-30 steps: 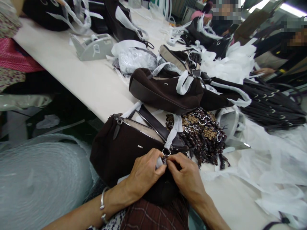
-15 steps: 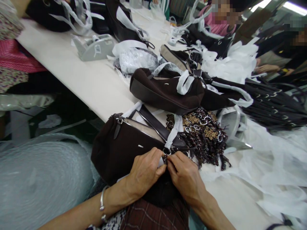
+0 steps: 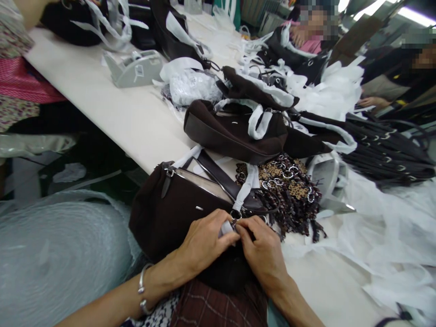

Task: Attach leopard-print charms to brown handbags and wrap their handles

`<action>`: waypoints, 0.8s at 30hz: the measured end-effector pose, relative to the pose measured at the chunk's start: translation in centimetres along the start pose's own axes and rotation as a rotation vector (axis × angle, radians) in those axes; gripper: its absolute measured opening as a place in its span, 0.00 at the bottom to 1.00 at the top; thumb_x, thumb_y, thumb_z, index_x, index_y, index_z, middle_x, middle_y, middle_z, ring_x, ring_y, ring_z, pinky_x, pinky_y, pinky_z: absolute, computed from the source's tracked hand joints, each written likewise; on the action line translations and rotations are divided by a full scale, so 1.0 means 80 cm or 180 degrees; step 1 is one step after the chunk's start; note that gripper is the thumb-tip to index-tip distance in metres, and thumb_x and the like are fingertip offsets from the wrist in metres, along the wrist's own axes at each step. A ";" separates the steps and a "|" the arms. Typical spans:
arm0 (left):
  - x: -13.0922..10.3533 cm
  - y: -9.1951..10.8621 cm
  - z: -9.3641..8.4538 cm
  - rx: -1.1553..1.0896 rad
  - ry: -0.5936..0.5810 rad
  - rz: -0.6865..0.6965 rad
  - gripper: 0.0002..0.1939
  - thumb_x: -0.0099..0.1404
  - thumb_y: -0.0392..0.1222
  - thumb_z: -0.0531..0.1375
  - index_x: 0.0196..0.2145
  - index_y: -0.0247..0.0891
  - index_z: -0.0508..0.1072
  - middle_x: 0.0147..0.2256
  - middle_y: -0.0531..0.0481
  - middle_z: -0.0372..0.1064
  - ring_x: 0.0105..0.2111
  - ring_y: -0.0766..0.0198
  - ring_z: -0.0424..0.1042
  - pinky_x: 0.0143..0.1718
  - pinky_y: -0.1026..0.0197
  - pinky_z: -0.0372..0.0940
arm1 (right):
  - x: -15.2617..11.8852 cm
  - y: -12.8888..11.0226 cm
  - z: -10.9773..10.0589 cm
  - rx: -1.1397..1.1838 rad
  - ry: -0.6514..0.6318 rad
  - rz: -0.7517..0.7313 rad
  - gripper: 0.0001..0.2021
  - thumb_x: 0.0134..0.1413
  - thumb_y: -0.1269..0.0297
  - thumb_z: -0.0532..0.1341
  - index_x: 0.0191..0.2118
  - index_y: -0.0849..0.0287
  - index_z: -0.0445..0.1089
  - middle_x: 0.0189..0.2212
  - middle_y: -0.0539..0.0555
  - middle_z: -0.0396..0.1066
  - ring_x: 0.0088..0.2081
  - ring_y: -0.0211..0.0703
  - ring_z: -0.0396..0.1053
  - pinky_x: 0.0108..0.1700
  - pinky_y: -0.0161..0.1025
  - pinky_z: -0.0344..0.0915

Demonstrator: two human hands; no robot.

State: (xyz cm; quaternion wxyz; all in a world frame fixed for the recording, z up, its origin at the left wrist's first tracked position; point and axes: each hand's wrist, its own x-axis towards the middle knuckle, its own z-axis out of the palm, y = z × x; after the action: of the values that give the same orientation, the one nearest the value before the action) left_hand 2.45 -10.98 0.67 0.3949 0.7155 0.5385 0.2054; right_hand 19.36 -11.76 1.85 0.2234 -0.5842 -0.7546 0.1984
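Observation:
A dark brown handbag lies tilted at the table's near edge, on my lap side, its zipper partly open over a light lining. White wrapping covers part of its strap near a metal ring. Just below that ring, my left hand is closed, pinching a small whitish piece between thumb and fingers. My right hand meets it there, fingertips pressed together; what they grip is too small to make out. Beyond the bag sits a pile of leopard-print and dark braided pieces with rings.
Another brown handbag lies behind mine. A grey tape dispenser stands at the back left, and a second dispenser at right. White wrapping sheets spread over the right side. A large bubble-wrap roll is at lower left. Co-workers sit around the table.
Another dark bag with white wrapping now lies behind the second handbag. My left thumb has stretched toward my right fingertips, and more of the whitish piece shows. My handbag stays in place.

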 end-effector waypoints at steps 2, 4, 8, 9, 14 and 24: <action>0.003 0.000 -0.006 -0.0071 -0.0076 0.0071 0.12 0.71 0.49 0.52 0.39 0.43 0.71 0.37 0.54 0.70 0.37 0.64 0.72 0.41 0.63 0.63 | -0.001 0.000 0.002 -0.0025 -0.0006 -0.0030 0.08 0.60 0.75 0.57 0.35 0.59 0.72 0.31 0.52 0.70 0.33 0.41 0.69 0.39 0.37 0.63; 0.009 0.000 -0.011 0.0068 -0.0068 0.0100 0.17 0.73 0.49 0.47 0.36 0.42 0.72 0.36 0.54 0.69 0.36 0.65 0.71 0.39 0.64 0.62 | -0.002 0.000 0.002 -0.0024 -0.0042 -0.0086 0.09 0.61 0.75 0.56 0.36 0.59 0.72 0.31 0.53 0.71 0.35 0.42 0.70 0.40 0.38 0.64; 0.025 0.001 -0.018 0.0408 -0.0036 0.0042 0.14 0.71 0.45 0.52 0.30 0.41 0.72 0.33 0.54 0.69 0.32 0.65 0.71 0.35 0.63 0.60 | -0.004 0.000 0.003 0.0064 -0.0064 -0.0124 0.10 0.62 0.75 0.54 0.38 0.58 0.72 0.33 0.53 0.71 0.36 0.42 0.70 0.40 0.38 0.64; 0.029 0.000 -0.020 0.0420 -0.0109 0.0054 0.13 0.69 0.43 0.53 0.29 0.40 0.73 0.32 0.54 0.69 0.32 0.65 0.70 0.34 0.63 0.60 | -0.005 0.000 0.004 0.0094 -0.0058 -0.0080 0.09 0.61 0.75 0.55 0.37 0.58 0.72 0.32 0.52 0.72 0.35 0.42 0.71 0.40 0.37 0.64; 0.039 0.003 -0.034 0.0653 -0.0562 0.0226 0.09 0.65 0.38 0.55 0.30 0.40 0.75 0.32 0.52 0.70 0.32 0.63 0.71 0.34 0.63 0.60 | -0.005 0.001 0.011 0.0257 -0.0096 0.0460 0.05 0.57 0.74 0.60 0.34 0.56 0.65 0.27 0.47 0.70 0.29 0.39 0.70 0.34 0.35 0.61; 0.033 0.027 -0.036 0.1709 0.0083 0.0814 0.10 0.66 0.28 0.49 0.37 0.35 0.70 0.37 0.44 0.69 0.37 0.56 0.69 0.34 0.57 0.63 | 0.020 -0.002 -0.024 0.1169 0.0034 0.0942 0.04 0.55 0.63 0.64 0.34 0.56 0.69 0.28 0.49 0.72 0.30 0.40 0.70 0.35 0.36 0.64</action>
State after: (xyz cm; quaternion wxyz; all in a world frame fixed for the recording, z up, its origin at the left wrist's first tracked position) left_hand 2.56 -7.74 3.74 0.1554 0.8537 0.4841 0.1129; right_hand 19.99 -10.21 3.70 0.2985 -0.6390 -0.6108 0.3599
